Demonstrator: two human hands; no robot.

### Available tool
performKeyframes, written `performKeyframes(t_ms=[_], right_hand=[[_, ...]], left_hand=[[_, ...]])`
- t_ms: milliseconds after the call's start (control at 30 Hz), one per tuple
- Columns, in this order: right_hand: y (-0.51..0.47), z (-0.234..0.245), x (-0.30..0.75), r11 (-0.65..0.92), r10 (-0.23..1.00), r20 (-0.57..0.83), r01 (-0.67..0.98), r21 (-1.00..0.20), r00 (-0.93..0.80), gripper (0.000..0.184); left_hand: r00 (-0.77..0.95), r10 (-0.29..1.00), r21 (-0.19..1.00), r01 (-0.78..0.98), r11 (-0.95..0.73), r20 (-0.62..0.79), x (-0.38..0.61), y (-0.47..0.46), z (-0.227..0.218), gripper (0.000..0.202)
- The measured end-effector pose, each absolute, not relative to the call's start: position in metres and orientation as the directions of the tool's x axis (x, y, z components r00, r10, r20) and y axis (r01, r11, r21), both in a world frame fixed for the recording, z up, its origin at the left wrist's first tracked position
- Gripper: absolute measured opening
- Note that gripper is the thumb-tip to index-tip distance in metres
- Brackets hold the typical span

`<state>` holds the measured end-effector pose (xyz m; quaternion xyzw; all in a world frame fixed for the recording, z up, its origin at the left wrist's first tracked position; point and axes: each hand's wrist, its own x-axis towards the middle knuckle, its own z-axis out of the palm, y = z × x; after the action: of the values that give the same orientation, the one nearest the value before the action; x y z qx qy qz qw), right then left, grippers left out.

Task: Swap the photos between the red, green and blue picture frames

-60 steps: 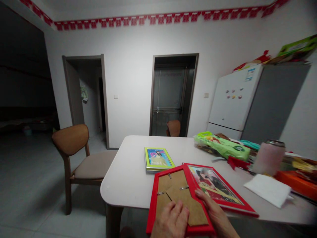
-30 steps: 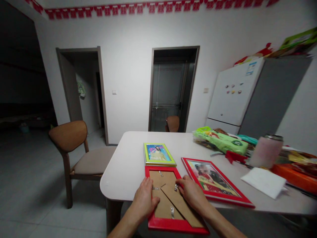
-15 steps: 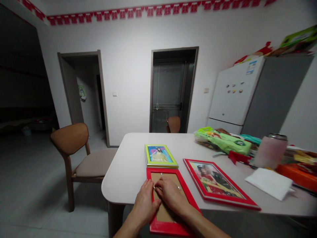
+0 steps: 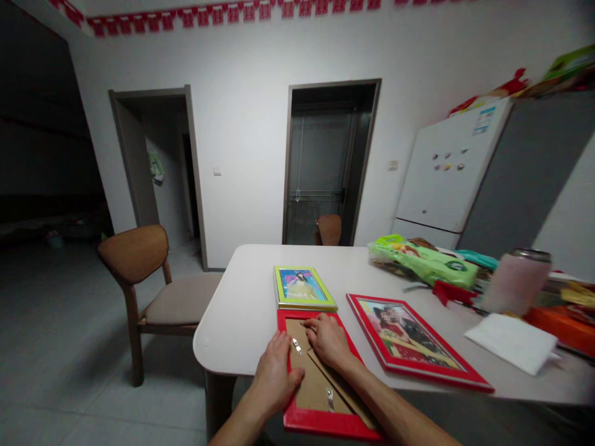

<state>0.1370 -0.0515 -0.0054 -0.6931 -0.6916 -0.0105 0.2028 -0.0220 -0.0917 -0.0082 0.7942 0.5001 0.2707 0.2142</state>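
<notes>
A red picture frame (image 4: 320, 420) lies face down at the table's near edge, its brown backing board (image 4: 316, 387) showing with two metal hangers on it. My left hand (image 4: 275, 371) rests along the frame's left rim, fingers stretched out and thumb apart over the board. Near the top of the board, the curled fingers of my right hand (image 4: 328, 341) are closed at a small metal clip (image 4: 304, 323), which they partly hide. A long brown strip, perhaps the stand, runs under my right forearm. Just beyond lies a yellow-green picture frame (image 4: 305, 288); a second red picture frame (image 4: 413, 341) lies face up to the right.
On the white table (image 4: 237, 322), a green packet (image 4: 427, 263), a pink jar (image 4: 518, 282), a white sheet (image 4: 511, 341) and an orange box (image 4: 564, 328) crowd the right side. A chair (image 4: 181, 300) stands at the left, and a fridge (image 4: 446, 167) behind.
My right hand has moved from the board's left edge up and right to its top edge. Two hangers on the board now show. My left hand stays on the left rim.
</notes>
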Motion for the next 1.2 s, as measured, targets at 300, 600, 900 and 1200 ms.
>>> performKeyframes(t_ms=[300, 600, 900, 1200], right_hand=[[-0.104, 0.017, 0.16, 0.343, 0.939, 0.19, 0.804, -0.485, -0.286, 0.04], [-0.14, 0.025, 0.158, 0.248, 0.961, 0.037, 0.799, -0.548, -0.273, 0.021], [-0.127, 0.019, 0.159, 0.218, 0.972, 0.178, 0.873, -0.436, -0.153, 0.036], [-0.12, 0.032, 0.153, 0.163, 0.975, 0.212, 0.863, -0.478, -0.067, 0.039]], left_hand=[[0.342, 0.908, 0.617, 0.669, -0.415, 0.24, -0.023, -0.09, -0.013, 0.061], [0.326, 0.909, 0.608, 0.675, -0.417, 0.261, -0.021, -0.088, -0.019, 0.06], [0.325, 0.914, 0.655, 0.639, -0.402, 0.243, -0.023, -0.09, -0.012, 0.059], [0.203, 0.956, 0.924, 0.276, -0.263, 0.212, -0.024, -0.086, -0.003, 0.052]])
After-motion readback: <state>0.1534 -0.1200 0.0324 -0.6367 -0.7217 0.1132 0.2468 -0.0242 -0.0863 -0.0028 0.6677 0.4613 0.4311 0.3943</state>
